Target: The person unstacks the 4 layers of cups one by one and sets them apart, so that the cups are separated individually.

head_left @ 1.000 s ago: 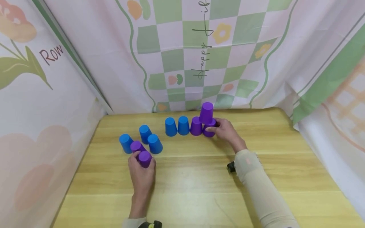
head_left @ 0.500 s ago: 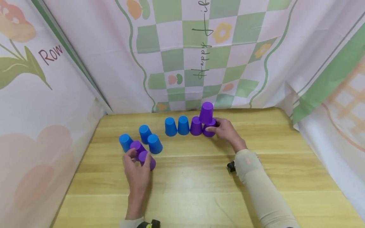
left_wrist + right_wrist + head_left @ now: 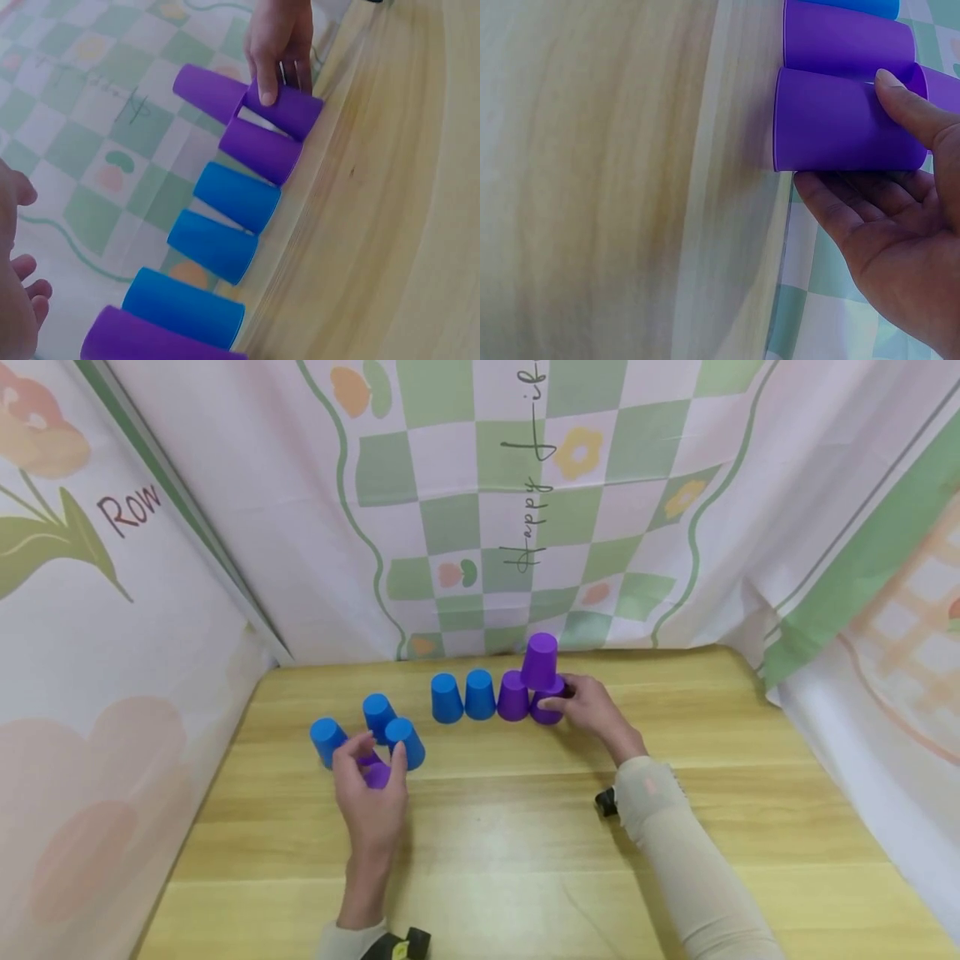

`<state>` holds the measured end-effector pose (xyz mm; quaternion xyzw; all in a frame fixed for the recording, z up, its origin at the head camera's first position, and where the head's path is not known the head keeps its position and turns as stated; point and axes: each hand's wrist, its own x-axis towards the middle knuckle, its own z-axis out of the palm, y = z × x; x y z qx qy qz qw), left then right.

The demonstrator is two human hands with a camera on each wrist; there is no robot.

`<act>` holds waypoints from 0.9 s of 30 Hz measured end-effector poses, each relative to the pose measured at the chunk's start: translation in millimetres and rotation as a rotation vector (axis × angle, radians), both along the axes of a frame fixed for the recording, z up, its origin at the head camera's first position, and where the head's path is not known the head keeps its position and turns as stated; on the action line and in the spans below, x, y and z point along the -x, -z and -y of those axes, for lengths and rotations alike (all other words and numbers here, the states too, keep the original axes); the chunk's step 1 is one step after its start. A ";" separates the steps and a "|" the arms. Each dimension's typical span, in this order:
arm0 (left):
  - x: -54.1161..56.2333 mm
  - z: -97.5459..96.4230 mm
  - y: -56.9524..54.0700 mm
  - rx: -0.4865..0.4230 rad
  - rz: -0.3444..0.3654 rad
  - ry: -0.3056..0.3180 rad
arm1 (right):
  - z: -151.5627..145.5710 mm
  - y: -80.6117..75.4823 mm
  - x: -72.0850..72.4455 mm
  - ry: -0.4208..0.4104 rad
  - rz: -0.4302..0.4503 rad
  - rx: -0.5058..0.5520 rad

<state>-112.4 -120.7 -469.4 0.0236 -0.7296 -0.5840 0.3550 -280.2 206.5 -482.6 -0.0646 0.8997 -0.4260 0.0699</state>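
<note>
My right hand (image 3: 596,706) holds the right-end purple cup (image 3: 847,124) of the back row, thumb on one side and fingers along another. A second purple cup (image 3: 513,697) stands beside it, and a third purple cup (image 3: 540,660) rests upside down across both. My left hand (image 3: 371,802) hovers over the left group with thumb and fingers apart; the left wrist view shows nothing between them. Below it is a purple cup (image 3: 377,775), partly hidden, with another purple behind it. Blue cups (image 3: 327,742) stand around these, one (image 3: 407,745) close to the left thumb.
Two blue cups (image 3: 447,699) stand upside down in the back row, left of the purple ones. Behind the wooden table (image 3: 510,852) hangs a checkered curtain (image 3: 517,527); a printed cloth (image 3: 135,693) borders the left side.
My left hand came off the front purple cup, its fingers spreading and shifting left, then moved forward over the purple cups. The right hand has stayed on its cup.
</note>
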 end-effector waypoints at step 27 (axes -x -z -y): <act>42.6 -62.7 -1.2 -0.033 0.050 0.317 | 0.8 -0.6 -1.6 0.002 0.016 -0.005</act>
